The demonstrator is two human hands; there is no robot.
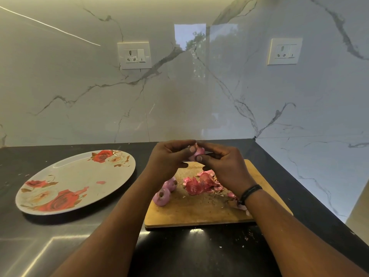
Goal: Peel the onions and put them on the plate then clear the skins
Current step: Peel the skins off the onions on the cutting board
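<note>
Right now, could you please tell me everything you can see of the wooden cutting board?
The cutting board is a pale brown, wooden-looking rectangle with rounded corners, lying flat on the dark counter, right of the floral plate and apart from it. Its surface looks scuffed and speckled with crumbs. On it rest two peeled onions at its left edge and a heap of pink skins in the middle. Both forearms cross above it.

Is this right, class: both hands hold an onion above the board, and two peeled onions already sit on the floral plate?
Not quite. The head view shows the two peeled onions lying on the cutting board, not the floral plate. Both hands, left hand and right hand, do hold an onion.
</note>
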